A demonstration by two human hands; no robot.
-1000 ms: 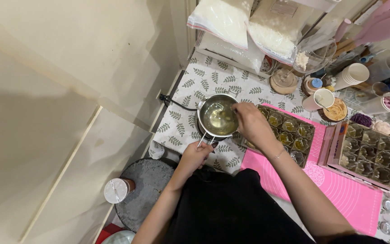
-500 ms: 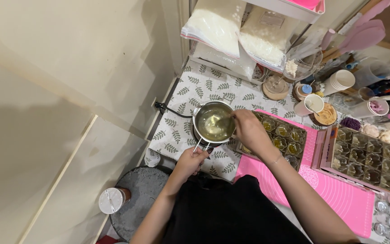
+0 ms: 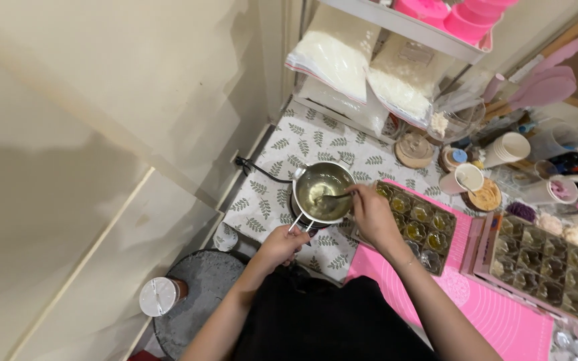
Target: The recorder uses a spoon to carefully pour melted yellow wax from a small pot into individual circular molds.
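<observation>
Small metal saucepan (image 3: pixel 322 192) on leaf-patterned worktop (image 3: pixel 282 150), beside filled mould tray (image 3: pixel 417 224). Handle is gripped by left hand (image 3: pixel 282 244); stirrer (image 3: pixel 334 196) is pinched in right hand (image 3: pixel 371 212). Pan is best kept level, strokes slow.

The saucepan (image 3: pixel 322 194) sits left of the mould tray (image 3: pixel 417 224).

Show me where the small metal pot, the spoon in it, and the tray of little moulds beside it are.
small metal pot (image 3: pixel 304 179), head view, on its left rim.
spoon (image 3: pixel 335 196), head view, on its handle.
mould tray (image 3: pixel 428 227), head view, on its middle cells.
</observation>
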